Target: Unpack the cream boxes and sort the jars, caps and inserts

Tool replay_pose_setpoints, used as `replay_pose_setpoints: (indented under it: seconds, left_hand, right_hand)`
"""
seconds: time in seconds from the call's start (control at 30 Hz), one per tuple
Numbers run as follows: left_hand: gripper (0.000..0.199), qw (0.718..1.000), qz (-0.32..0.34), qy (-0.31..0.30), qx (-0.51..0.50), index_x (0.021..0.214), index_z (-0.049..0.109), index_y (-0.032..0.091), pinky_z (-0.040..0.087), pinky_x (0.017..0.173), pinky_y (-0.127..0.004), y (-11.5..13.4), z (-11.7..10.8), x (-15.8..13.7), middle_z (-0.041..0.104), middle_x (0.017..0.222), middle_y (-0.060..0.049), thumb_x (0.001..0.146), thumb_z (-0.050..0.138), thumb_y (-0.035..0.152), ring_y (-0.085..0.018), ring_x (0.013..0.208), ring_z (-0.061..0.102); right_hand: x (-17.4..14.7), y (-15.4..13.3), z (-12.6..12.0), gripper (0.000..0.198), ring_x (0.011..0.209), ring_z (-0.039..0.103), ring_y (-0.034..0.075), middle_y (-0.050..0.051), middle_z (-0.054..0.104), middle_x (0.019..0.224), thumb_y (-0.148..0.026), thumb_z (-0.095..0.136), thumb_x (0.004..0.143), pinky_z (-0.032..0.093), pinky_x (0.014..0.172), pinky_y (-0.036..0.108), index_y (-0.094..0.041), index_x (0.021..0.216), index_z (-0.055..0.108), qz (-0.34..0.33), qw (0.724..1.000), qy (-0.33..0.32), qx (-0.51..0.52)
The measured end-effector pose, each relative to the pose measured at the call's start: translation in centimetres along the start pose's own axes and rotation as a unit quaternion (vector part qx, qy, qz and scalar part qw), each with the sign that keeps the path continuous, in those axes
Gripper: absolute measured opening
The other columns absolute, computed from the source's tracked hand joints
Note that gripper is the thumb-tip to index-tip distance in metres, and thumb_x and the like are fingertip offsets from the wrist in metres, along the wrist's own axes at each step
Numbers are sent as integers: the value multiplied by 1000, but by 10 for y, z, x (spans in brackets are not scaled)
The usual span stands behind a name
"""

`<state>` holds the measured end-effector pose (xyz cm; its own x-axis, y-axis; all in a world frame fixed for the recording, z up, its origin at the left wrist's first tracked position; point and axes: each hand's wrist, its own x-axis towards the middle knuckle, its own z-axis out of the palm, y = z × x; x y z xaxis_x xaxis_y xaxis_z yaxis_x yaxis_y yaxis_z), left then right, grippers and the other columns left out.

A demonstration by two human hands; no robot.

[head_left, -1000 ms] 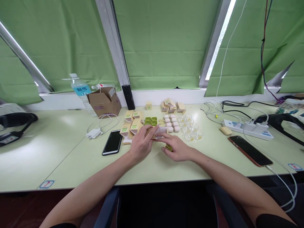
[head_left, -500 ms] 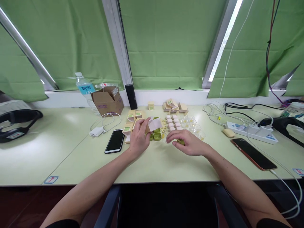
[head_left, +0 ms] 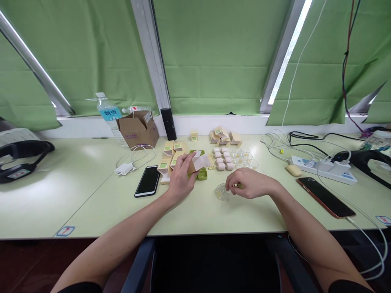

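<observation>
My left hand [head_left: 182,177] is closed around a small beige cardboard box [head_left: 200,161] whose pale flap stands open toward the right. Just past its fingers sit small green cases [head_left: 202,175], partly covered by the hand. My right hand [head_left: 249,183] is curled low over the table, fingertips at a clear plastic shell [head_left: 222,192]. A bit of a green piece [head_left: 240,185] shows under its fingers; the rest is hidden. Beyond lie rows of pale pink cases [head_left: 225,158], with clear plastic shells [head_left: 244,156] to their right.
More small boxes stand behind and at left [head_left: 168,149]. A phone [head_left: 147,181] lies left of my left hand. A brown carton [head_left: 139,129], a bottle [head_left: 111,116] and a black cylinder [head_left: 168,124] stand at the back. At right are a power strip [head_left: 324,169] and another phone [head_left: 326,197].
My right hand has moved right and slightly toward me, away from the green cases, with the clear shell and the green piece. My left hand has shifted slightly right with the box.
</observation>
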<state>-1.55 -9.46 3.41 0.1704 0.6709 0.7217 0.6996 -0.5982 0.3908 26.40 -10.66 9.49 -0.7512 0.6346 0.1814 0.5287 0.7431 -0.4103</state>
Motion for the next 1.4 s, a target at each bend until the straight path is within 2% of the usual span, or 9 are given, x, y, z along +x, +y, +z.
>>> replay_pose_setpoints:
  seconds: [0.1, 0.33, 0.43, 0.6, 0.73, 0.93, 1.1, 1.3, 1.4]
  left_hand:
    - [60, 999, 9, -22, -36, 148, 43, 25, 52, 101, -46, 4, -2, 0, 54, 132, -13, 92, 64, 20, -29, 125, 56]
    - [42, 976, -47, -97, -188, 136, 51, 23, 58, 79, -35, 12, -3, -4, 56, 134, -15, 98, 58, 38, -27, 115, 61]
    - [48, 917, -140, -117, -355, 136, 48, 22, 58, 83, -34, 12, 0, -2, 61, 133, -14, 98, 58, 50, -25, 112, 65]
    - [59, 750, -274, -157, -580, 140, 39, 27, 64, 77, -41, 20, -3, 5, 67, 129, -11, 96, 57, 62, -26, 100, 73]
    - [60, 704, -279, -160, -633, 139, 37, 29, 66, 69, -43, 28, -5, 6, 68, 129, -11, 95, 58, 64, -28, 96, 76]
    - [59, 720, -284, -160, -613, 140, 36, 31, 65, 69, -42, 26, 1, 2, 68, 126, -8, 96, 56, 65, -24, 91, 76]
    - [59, 783, -248, -184, -540, 139, 41, 28, 58, 82, -33, 17, -1, 4, 69, 125, -8, 93, 67, 55, -24, 105, 71]
    - [54, 893, -90, -263, -353, 137, 52, 27, 52, 100, -42, -4, -27, 19, 63, 125, -10, 89, 73, 41, -25, 115, 63]
    - [56, 894, -32, -350, -279, 139, 52, 29, 52, 103, -46, -10, -35, 22, 62, 128, -9, 87, 73, 34, -25, 115, 64]
  right_hand:
    - [1, 0, -13, 23, 67, 65, 17, 4, 79, 91, -15, 54, 81, 45, 60, 30, -21, 67, 71, 0, 996, -22, 88]
    - [13, 13, -7, 28, 65, 58, 16, 6, 70, 78, -42, 61, 90, 40, 51, 27, -19, 77, 70, 68, 938, 188, 283]
    - [22, 14, 9, 30, 58, 52, 13, 4, 67, 74, -49, 66, 87, 37, 48, 25, -19, 87, 68, 99, 907, 217, 348]
    - [36, 4, 31, 45, 65, 56, 13, 2, 64, 83, -54, 71, 84, 39, 51, 24, -19, 112, 69, 114, 894, 206, 380]
    - [43, -5, 39, 47, 74, 63, 15, 5, 67, 100, -57, 72, 84, 48, 60, 26, -20, 113, 70, 89, 903, 149, 394]
    - [47, -6, 45, 47, 82, 68, 18, 7, 70, 109, -59, 74, 83, 56, 70, 30, -19, 107, 71, 76, 896, 133, 416]
    - [48, 0, 45, 50, 93, 70, 22, 7, 73, 109, -59, 77, 80, 58, 82, 35, -21, 111, 72, 95, 889, 140, 427]
    - [42, 10, 31, 53, 66, 62, 14, 4, 71, 90, -65, 76, 78, 47, 50, 24, -21, 108, 73, 164, 876, 224, 395]
    - [39, 16, 24, 55, 57, 56, 12, 5, 70, 85, -74, 68, 81, 42, 43, 24, -20, 92, 71, 192, 825, 274, 455]
